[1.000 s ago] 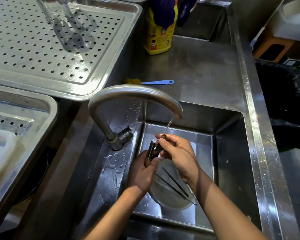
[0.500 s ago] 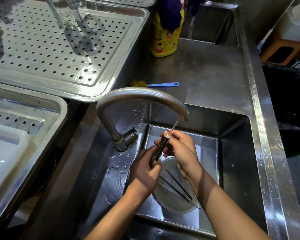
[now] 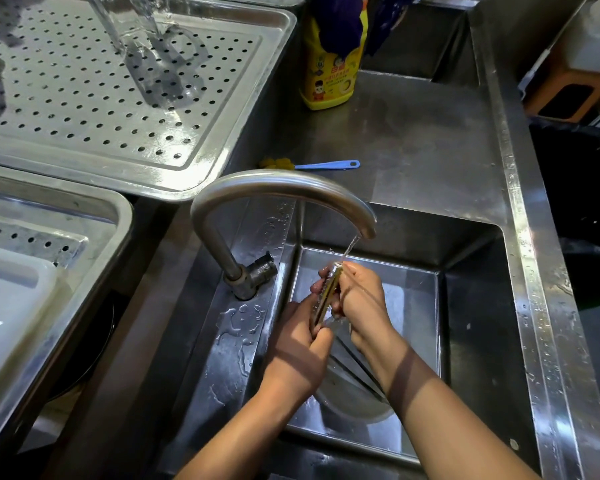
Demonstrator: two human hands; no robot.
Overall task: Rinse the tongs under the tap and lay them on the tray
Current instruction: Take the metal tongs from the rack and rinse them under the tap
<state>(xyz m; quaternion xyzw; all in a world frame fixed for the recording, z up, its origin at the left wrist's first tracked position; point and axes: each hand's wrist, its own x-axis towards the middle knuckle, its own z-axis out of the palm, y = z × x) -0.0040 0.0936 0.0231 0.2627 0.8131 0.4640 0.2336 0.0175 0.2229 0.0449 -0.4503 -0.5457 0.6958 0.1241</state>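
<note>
Small metal tongs (image 3: 327,296) with toothed edges stand nearly upright over the sink (image 3: 471,306), their top end in the thin stream from the curved tap (image 3: 281,183). My left hand (image 3: 300,355) grips their lower end. My right hand (image 3: 359,299) holds their upper part, fingers curled round it. The perforated steel tray (image 3: 84,109) lies at the upper left with a clear glass pitcher (image 3: 142,39) on it.
A glass bowl (image 3: 354,400) with thin dark sticks (image 3: 361,368) sits in the sink under my arms. A yellow detergent bottle (image 3: 329,77) and a blue-handled brush (image 3: 323,164) are on the steel counter behind. A second steel tray (image 3: 49,271) with a white lid is at left.
The tongs have turned more upright and their top end has risen into the water stream. Both hands stay on them. The camera view has shifted slightly.
</note>
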